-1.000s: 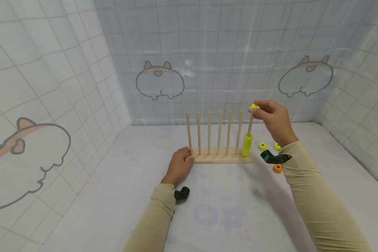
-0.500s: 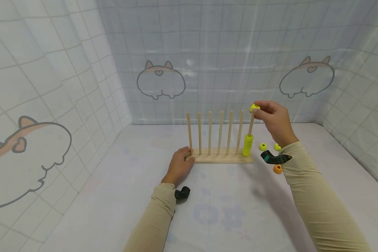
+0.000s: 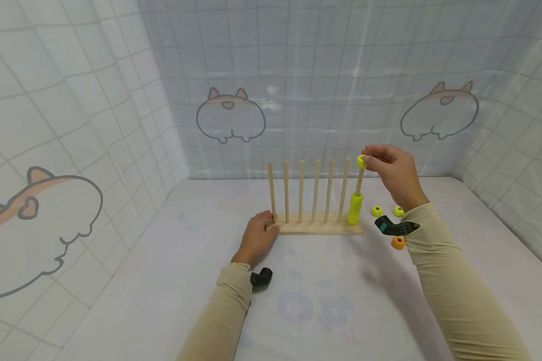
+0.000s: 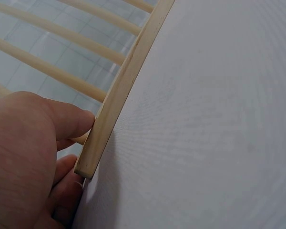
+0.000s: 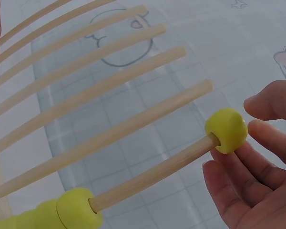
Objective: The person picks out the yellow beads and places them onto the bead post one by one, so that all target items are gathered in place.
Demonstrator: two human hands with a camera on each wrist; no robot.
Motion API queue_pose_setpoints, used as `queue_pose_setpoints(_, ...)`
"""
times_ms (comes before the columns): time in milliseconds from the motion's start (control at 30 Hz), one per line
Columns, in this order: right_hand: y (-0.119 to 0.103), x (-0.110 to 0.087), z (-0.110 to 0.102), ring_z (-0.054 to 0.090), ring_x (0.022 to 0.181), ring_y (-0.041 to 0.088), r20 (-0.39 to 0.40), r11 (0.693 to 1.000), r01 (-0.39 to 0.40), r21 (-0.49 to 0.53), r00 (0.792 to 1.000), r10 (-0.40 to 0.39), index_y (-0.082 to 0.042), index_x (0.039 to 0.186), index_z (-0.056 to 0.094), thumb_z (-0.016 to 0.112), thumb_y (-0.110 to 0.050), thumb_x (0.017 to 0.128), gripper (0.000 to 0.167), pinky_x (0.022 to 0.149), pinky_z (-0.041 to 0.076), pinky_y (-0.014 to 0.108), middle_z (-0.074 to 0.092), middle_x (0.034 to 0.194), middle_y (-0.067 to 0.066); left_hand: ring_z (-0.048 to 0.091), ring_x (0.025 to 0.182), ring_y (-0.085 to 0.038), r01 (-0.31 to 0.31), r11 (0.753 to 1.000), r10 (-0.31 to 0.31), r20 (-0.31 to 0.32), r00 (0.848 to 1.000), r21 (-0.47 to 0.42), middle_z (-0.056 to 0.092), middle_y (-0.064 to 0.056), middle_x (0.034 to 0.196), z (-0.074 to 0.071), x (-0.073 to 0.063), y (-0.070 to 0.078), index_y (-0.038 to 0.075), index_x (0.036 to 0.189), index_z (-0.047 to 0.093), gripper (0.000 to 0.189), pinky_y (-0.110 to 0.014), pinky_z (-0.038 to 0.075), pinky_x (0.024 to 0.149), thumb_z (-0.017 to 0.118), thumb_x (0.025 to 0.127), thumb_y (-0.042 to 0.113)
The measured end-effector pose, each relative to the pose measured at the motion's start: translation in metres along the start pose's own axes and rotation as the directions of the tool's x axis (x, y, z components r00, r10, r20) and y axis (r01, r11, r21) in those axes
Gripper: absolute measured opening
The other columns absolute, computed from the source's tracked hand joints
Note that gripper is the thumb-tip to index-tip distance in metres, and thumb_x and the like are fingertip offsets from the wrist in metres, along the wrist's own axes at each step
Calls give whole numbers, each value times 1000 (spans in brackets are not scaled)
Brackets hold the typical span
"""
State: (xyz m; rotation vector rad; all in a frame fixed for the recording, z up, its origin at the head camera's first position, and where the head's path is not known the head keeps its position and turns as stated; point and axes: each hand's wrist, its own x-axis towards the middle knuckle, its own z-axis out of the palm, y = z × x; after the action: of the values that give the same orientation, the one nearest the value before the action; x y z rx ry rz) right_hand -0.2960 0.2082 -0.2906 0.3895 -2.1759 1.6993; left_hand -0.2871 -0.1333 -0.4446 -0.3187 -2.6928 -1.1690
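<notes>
A wooden peg rack (image 3: 316, 228) stands upright on the white cloth. My left hand (image 3: 256, 238) holds the left end of its base; in the left wrist view the thumb presses the base's edge (image 4: 107, 114) and fingers curl by its end. Yellow beads (image 3: 354, 208) are stacked low on the rightmost peg (image 3: 359, 181). At that peg's top, my right hand (image 3: 394, 170) pinches another yellow bead (image 3: 361, 161). The right wrist view shows the peg tip inside the hole of this bead (image 5: 226, 130), with fingertips touching or close beside it.
Two loose yellow beads, a nearer one (image 3: 377, 210) and one by the right sleeve (image 3: 398, 211), lie right of the rack. An orange bead (image 3: 398, 242) lies closer to me. Several bare pegs (image 3: 315, 193) rise left of the beaded one. Tile-patterned cloth walls (image 3: 316, 60) surround the surface.
The pinched yellow bead has tipped and come slightly down onto the top of the rightmost peg, the right hand's fingers shifting with it. My left hand stays on the base.
</notes>
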Motion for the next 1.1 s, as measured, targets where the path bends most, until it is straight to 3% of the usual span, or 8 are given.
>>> queue_pose_setpoints(333, 2, -2, -2, 61, 109, 25, -6, 999, -12, -35, 1000, 12, 1, 128, 62, 66, -28, 98, 42, 92, 51, 22, 63, 126, 15, 40, 139, -37, 3, 1000, -3, 6, 1000, 8, 50, -19, 147, -1, -2, 2, -3, 136, 60, 46, -47, 32, 116, 64, 95, 19)
queue_pose_setpoints(633, 10, -6, -5, 63, 108, 19, -8, 1000, -6, -19, 1000, 6, 1, 127, 62, 66, -28, 99, 41, 89, 54, 22, 66, 123, 14, 40, 140, -36, 11, 1000, -11, 8, 1000, 8, 49, -18, 148, -1, -1, 1, -1, 135, 60, 45, -48, 32, 116, 65, 96, 20)
queue_pose_setpoints(1100, 42, -30, -17, 67, 104, 19, -41, 994, -103, -39, 994, 102, -3, 129, 62, 65, -33, 99, 42, 84, 55, 20, 68, 119, 12, 41, 139, -36, 0, 1000, 0, -2, 1000, 2, 51, -17, 147, 0, 0, -1, 0, 133, 63, 43, -47, 32, 116, 66, 95, 19)
